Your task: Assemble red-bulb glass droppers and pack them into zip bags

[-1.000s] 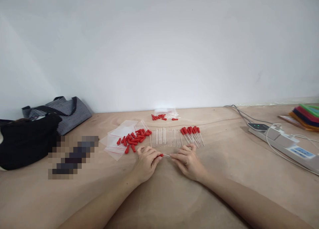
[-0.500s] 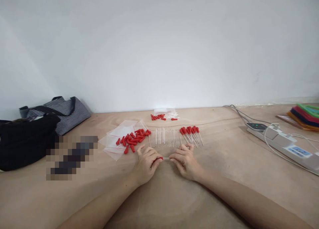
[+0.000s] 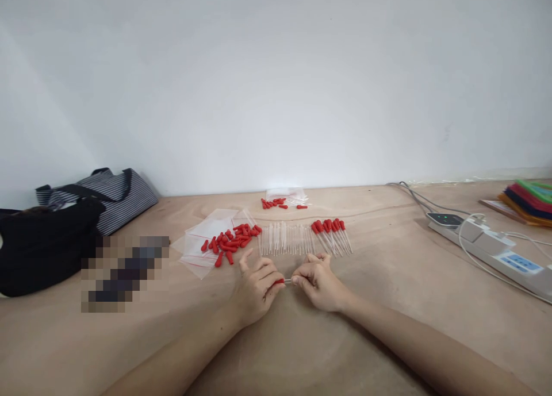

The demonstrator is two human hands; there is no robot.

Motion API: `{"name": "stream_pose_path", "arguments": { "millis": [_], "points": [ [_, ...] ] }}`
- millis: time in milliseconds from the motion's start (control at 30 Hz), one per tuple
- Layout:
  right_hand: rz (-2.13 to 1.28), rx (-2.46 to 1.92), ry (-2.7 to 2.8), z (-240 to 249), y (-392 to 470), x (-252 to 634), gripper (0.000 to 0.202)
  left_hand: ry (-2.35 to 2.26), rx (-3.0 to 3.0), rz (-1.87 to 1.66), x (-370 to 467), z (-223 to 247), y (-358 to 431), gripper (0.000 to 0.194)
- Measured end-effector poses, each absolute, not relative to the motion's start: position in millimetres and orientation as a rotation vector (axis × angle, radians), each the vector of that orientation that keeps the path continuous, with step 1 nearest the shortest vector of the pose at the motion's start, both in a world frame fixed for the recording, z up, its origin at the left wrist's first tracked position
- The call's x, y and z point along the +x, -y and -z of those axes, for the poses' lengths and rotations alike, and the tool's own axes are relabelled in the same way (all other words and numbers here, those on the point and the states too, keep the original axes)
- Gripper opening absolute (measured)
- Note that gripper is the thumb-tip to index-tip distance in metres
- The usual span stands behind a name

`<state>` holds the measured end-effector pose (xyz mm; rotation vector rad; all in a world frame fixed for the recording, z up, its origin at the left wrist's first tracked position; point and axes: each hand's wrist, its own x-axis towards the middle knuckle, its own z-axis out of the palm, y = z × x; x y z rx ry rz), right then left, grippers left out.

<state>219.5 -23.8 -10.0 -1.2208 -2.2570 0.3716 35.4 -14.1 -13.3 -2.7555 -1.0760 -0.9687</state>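
Your left hand (image 3: pixel 257 287) pinches a red bulb (image 3: pixel 279 281) — your right (image 3: pixel 318 282) grips the tube (image 3: pixel 288 281) — below loose bulbs (image 3: pixel 228 243) and rowed tubes (image 3: pixel 287 239) on the table (image 3: pixel 388 258).

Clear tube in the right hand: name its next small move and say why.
Probably a gentle push by the right hand, pressing the clear tube into the red bulb, with the left hand holding firm. The two line up between the hands; how deep the tube sits is hard to tell.
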Motion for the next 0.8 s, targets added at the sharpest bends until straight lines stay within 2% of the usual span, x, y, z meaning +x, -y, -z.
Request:
{"name": "stream_pose_path", "arguments": {
  "millis": [267,533,667,800],
  "points": [
    [-0.528,-1.251,2.161,8,19,224,0.025,1.174,-2.678,0.965,28,1,8,0.009],
    [0.021,-1.107,2.319,13,17,236,0.017,1.182,-2.682,0.879,23,5,7,0.011],
    [0.122,-1.325,2.116,15,3,248,0.022,1.331,-2.514,0.86,17,8,0,0.036],
    [0.117,-1.703,1.718,15,-18,270,0.03,1.494,-2.348,0.887,8,11,-10,0.03]
  ]
}}
